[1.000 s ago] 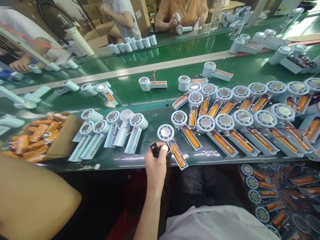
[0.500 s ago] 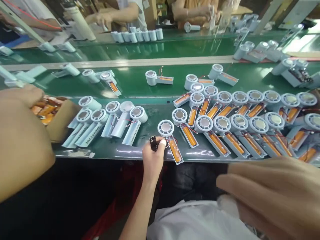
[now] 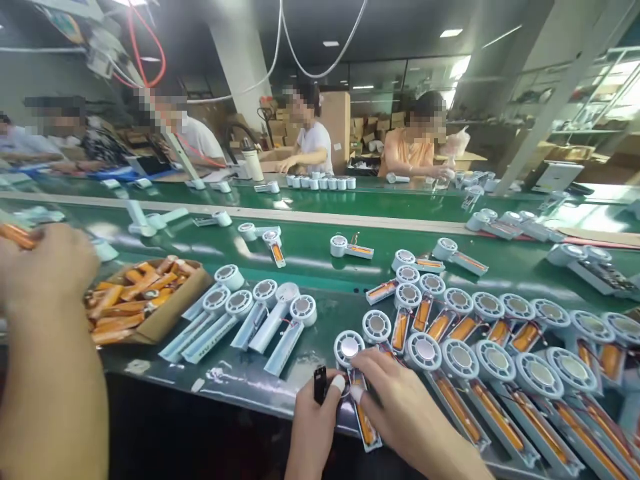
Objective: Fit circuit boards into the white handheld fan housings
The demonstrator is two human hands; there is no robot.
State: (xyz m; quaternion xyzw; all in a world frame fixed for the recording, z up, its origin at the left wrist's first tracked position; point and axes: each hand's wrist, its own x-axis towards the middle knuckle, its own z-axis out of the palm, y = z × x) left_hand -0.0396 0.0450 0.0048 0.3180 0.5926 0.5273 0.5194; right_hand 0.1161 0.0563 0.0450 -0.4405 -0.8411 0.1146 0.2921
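A pale blue handheld fan (image 3: 349, 347) lies at the table's front edge, its handle open and an orange battery (image 3: 369, 430) inside. Left of the handle, my left hand (image 3: 315, 417) pinches a small black circuit board (image 3: 319, 385) upright between thumb and fingers. My right hand (image 3: 405, 403) is closed over the fan's neck and upper handle. Its thumb and fingertips are close to the thin wires there, and the fingers partly hide them. To the right stand rows of similar open fans (image 3: 460, 360) with orange batteries and wires.
At left, a co-worker's arm (image 3: 55, 360) reaches in, holding an orange battery. Beside it is a cardboard box (image 3: 170, 310) of orange batteries. Several fans (image 3: 240, 303) lie near the box. Behind runs a green conveyor (image 3: 300, 267) carrying more fans; people sit across it.
My right hand has come in from the lower right onto the fan. My left hand keeps the black circuit board beside it. The view has tilted up; the co-worker's hand has lifted a battery from the box.
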